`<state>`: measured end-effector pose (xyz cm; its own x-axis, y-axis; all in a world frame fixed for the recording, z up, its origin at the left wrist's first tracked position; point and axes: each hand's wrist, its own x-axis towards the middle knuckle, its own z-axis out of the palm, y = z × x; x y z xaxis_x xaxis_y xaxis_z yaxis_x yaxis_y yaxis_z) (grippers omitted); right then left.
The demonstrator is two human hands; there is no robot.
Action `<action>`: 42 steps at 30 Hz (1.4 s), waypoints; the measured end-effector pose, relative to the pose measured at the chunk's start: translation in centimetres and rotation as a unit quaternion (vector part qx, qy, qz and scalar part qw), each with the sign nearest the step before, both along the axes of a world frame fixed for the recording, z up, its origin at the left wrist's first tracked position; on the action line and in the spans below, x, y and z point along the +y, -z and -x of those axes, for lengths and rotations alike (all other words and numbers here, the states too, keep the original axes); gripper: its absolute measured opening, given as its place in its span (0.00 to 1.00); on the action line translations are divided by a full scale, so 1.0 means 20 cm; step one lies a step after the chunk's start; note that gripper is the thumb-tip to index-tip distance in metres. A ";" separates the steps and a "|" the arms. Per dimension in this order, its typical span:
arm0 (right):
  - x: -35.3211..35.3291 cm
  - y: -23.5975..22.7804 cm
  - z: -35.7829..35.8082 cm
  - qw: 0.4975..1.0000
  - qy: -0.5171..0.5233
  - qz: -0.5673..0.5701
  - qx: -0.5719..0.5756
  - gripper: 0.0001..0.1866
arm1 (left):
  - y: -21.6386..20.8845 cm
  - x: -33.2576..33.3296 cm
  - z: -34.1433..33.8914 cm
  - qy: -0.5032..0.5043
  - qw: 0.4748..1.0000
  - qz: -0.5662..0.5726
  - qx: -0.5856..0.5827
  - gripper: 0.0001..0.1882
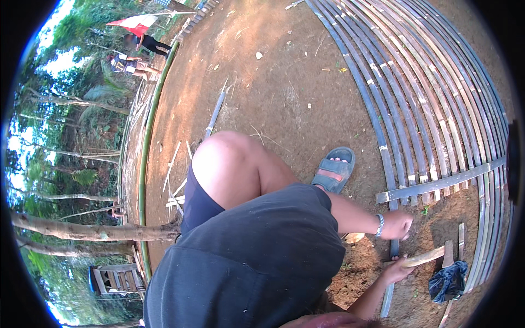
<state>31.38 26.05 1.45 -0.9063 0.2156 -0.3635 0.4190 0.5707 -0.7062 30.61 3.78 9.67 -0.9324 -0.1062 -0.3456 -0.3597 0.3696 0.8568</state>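
Note:
My left hand [397, 225], with a beaded bracelet at its wrist, is closed above a narrow dark wooden strip [388, 300] on the ground. What its fingers hold, if anything, is hidden. Lower in the view, my right hand [395, 271] crosses over that strip, its fingers wrapped round a pale, slightly curved wooden piece [424, 257]. That piece points right, toward a short flat slat [448, 254]. A crumpled black plastic bag [447, 281] lies just beyond it.
Long slats [415, 93] lie in parallel rows at the right, crossed by a dark slat [437, 188]. My sandalled foot [334, 169] rests on bare soil. A green bamboo pole [146, 164] edges the ground. Two people [136, 60] and a red-and-white flag [136, 23] are far off.

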 end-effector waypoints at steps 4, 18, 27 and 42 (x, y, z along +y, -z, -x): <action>-0.02 -0.03 -0.02 0.999 -0.017 -0.007 -0.033 0.35 | 0.19 0.07 -0.21 0.373 0.921 -0.052 0.103 0.17; -0.05 0.11 -0.10 0.996 -0.032 -0.050 0.063 0.27 | -0.35 0.00 0.22 0.258 0.963 -0.075 -0.009 0.19; -0.02 -0.08 0.00 0.998 -0.045 0.027 -0.022 0.22 | -0.49 0.48 0.72 0.118 0.973 -0.093 0.177 0.10; -0.06 -0.16 -0.01 0.997 -0.021 0.070 -0.034 0.19 | 0.15 1.31 1.28 0.502 0.789 0.329 0.131 0.17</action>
